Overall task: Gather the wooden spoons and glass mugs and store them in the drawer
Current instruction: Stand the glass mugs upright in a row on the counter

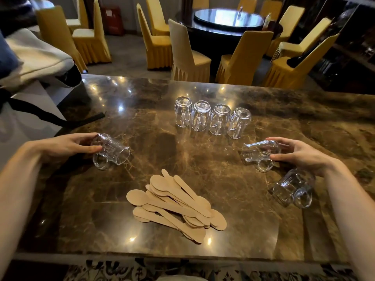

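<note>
The task is judged to be at an early stage: the wooden spoons (174, 203) are piled together on the near middle of the marble surface (263, 230) and a row of four glass mugs (212, 118) is set upside down at the far middle, but no drawer is seen and nothing is stored yet. The left glass mug (110, 152) is gripped by the left hand (69, 146) and the right glass mug (258, 152) by the right hand (300, 155), both tilted with mouths turned inward. A third glass mug (292, 187) is seen on its side at the near right, just under the right wrist.
</note>
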A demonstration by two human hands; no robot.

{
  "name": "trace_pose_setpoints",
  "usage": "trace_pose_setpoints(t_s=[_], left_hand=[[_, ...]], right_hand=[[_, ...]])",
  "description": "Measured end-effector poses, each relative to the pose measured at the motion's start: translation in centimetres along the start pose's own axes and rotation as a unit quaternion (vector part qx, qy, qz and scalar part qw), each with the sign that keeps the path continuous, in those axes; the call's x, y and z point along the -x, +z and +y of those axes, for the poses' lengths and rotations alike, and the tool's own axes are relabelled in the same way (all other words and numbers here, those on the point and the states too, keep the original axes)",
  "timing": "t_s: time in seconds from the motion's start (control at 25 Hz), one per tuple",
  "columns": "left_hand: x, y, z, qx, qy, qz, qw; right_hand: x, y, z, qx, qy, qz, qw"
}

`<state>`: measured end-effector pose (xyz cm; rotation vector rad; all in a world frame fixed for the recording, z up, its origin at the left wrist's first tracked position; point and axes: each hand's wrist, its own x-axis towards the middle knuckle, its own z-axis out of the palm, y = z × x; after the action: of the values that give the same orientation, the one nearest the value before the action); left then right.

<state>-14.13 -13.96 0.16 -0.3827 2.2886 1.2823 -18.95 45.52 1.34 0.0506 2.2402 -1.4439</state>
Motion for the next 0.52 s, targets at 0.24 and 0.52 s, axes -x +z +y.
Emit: trace_pose_setpoints(t_s=[0.24,0.52], left_hand=[[0.5,0.4,-0.2,0.022,0.094,-0.004,0.995],[1.3,3.3,2.6,0.011,0.134,0.060,0.989]], right_hand=[[0.3,0.1,-0.2,0.018,-0.003,0.024,1.000],[1.1,0.9,-1.5,0.148,-0.027,0.111,0.982]])
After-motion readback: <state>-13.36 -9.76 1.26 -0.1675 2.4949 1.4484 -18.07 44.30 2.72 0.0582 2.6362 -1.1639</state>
